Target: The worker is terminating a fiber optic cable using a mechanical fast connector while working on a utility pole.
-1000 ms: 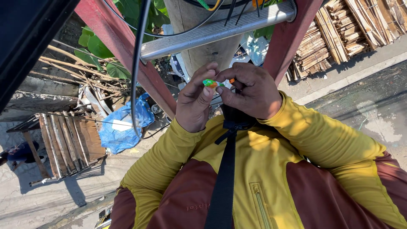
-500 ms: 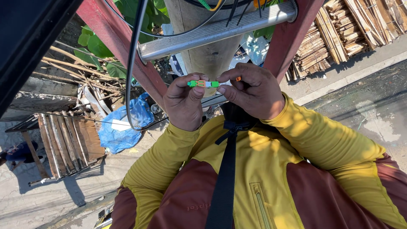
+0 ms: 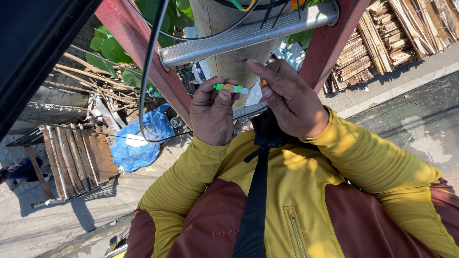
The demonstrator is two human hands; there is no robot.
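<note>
The green connector [image 3: 230, 88], pinched between both hands before, is now gripped by the left hand [image 3: 213, 113] alone. The right hand [image 3: 290, 99] has been drawn slightly aside, with its fingers opened.

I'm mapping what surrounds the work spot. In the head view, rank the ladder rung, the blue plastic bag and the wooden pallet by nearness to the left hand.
1. Ladder rung: just above the left hand, which pinches a small green connector.
2. Blue plastic bag: on the ground, to the left.
3. Wooden pallet: farther left, beyond the bag.
</note>
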